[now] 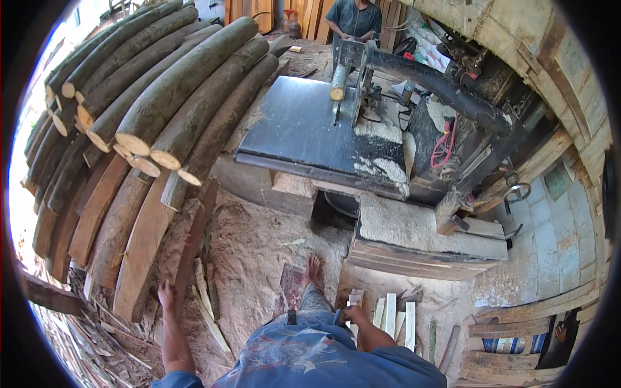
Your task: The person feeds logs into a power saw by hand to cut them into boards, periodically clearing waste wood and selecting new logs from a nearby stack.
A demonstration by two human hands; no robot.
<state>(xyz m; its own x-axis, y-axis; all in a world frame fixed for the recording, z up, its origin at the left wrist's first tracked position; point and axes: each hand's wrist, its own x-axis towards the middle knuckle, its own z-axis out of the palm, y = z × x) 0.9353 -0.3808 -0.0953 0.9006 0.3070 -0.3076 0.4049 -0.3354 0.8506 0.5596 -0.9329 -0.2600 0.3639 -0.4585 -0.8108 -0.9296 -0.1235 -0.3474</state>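
Observation:
My left hand (167, 294) hangs beside the lower end of a squared timber (145, 252) in the log stack, its fingers apart and nothing seen in them. Whether it touches the wood I cannot tell. By my right hip, my right hand (354, 315) has its fingers curled in; what they hold, if anything, is hidden. Ahead stands a saw with a dark metal table (297, 123) and an upright guide (359, 77). A short round log (337, 85) lies at the blade, its cut end toward me. Across the table a person (354, 18) stands behind the log.
A tall pile of barked logs (187, 84) rises on the left. Sawdust covers the floor (246, 239) and a wooden ledge (420, 226) by the saw. Pale cut strips (391, 315) lie right of my feet. A handwheel (517, 192) and pink cable (444, 145) are at right.

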